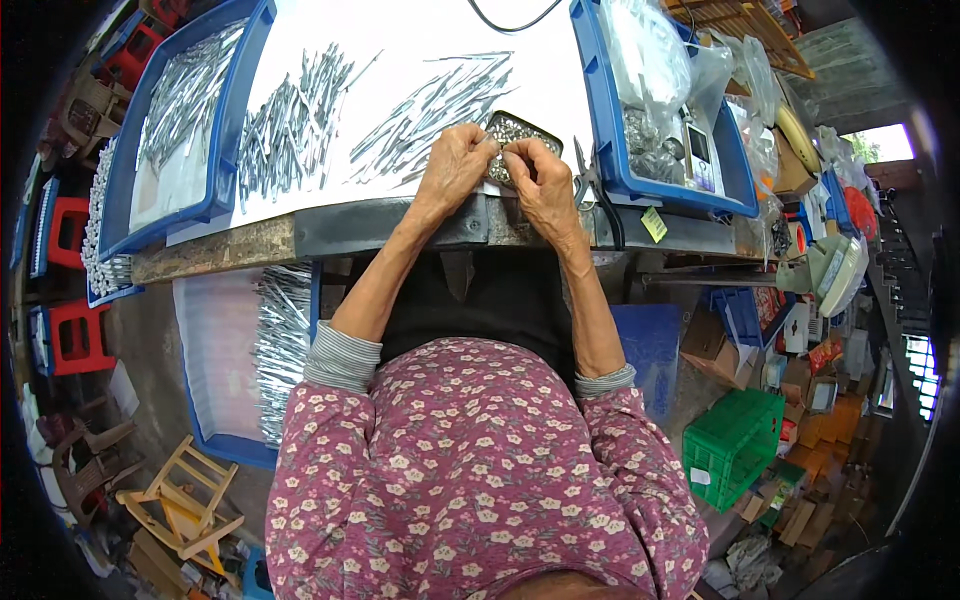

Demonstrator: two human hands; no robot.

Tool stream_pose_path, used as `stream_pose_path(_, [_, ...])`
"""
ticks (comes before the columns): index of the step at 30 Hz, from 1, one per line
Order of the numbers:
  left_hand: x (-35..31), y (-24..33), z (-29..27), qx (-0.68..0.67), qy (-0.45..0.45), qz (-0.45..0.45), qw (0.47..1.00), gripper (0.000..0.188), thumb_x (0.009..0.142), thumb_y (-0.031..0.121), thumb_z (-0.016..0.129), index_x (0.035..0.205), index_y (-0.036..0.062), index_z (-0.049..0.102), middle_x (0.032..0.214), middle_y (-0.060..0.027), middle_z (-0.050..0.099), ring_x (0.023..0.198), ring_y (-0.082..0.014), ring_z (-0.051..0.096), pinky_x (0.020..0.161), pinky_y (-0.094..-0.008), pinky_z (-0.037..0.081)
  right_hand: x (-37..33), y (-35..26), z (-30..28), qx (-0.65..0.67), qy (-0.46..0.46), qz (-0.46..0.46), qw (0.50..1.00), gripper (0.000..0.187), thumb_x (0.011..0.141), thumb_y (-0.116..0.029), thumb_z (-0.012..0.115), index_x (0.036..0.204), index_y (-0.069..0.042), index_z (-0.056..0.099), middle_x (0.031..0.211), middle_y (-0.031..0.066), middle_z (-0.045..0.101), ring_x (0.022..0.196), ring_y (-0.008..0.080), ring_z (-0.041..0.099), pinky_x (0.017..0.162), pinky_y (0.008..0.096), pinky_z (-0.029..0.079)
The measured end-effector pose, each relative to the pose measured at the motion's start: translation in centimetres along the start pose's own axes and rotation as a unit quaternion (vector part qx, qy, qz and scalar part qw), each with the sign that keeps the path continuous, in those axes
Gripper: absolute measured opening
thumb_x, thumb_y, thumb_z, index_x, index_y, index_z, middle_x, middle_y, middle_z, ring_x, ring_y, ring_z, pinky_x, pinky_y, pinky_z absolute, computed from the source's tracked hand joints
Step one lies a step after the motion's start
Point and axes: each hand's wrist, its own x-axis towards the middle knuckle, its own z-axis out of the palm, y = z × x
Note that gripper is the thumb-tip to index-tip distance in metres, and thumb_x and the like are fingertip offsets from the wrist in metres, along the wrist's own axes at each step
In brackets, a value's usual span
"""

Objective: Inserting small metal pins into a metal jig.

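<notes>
Hands: two, left point(462, 165) and right point(545, 185), fingertips pinched closed above the tray; any held piece is hidden.
Dark tray point(558, 143): one, on the table point(390, 225) near its front edge, holding small metal parts.
Metal strips: two heaps, left point(295, 135) and right point(435, 120); long axes mostly slant near-left to far-right.
Pliers point(589, 182): one pair, tips pointing away.

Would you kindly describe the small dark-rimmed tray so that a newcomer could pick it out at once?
On the white-covered workbench, find the large blue plastic tray at the right. Left of it, partly hidden behind the person's bare right hand, sits the small tray with a dark rim. It is far smaller than that blue tray, and holds tiny metallic pieces.
</notes>
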Motion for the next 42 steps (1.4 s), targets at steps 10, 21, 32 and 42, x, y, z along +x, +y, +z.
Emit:
stream_pose_path(10, [0.1,0.0,0.1,0.055,-0.001,0.036,0.998,0.027,0.075,0.018,0.052,0.07,-0.008,0.055,0.061,-0.0198,0.056,0.058,-0.025,0.056,0.057,-0.0358,0.044,0.2,0.2,0.2,-0.043,0.011,-0.025,0.999,0.01,0.083,-0.007,0.053,0.084,0.003,0.056,0.067,0.0089,0.056,0.056,0.0107,0.051,0.05,0.0253,0.041])
stream_pose_path(21, [-1.0,0.9,-0.6,-0.04,-0.117,0.002,0.992,0.026,0.082,0.012,0.05,0.098,-0.0064,0.057,0.064,0.0005,0.047,0.055,-0.0061,0.04,0.05,-0.0203,0.033,-0.3,0.3,0.1,0.038,0.019,0.052,0.998,0.011,0.083,-0.008,0.052,0.083,0.002,0.055,0.066,0.0007,0.052,0.057,0.0061,0.045,0.049,0.0223,0.038])
stream_pose_path(32, [-2.6,2.1,-0.4,-0.326,-0.147,-0.045,0.933,0.025,0.085,0.005,0.049,0.105,-0.0088,0.053,0.07,-0.0033,0.053,0.061,-0.009,0.049,0.057,-0.0199,0.042,-1.1,-2.1,-1.1,0.167,0.053,0.084,0.981,0.009,0.081,-0.005,0.053,0.079,0.003,0.055,0.066,-0.0002,0.054,0.057,0.0041,0.044,0.048,0.019,0.036])
stream_pose_path(42, [-3.8,2.5,0.6,-0.546,-0.172,-0.108,0.812,0.022,0.087,0.008,0.05,0.106,-0.0043,0.048,0.076,-0.0072,0.054,0.052,-0.0058,0.04,0.046,-0.016,0.036,-1.4,-3.6,-2.0,0.216,0.067,0.069,0.972,0.007,0.082,-0.004,0.053,0.08,0.002,0.055,0.066,-0.0007,0.055,0.055,0.0019,0.042,0.047,0.0176,0.035])
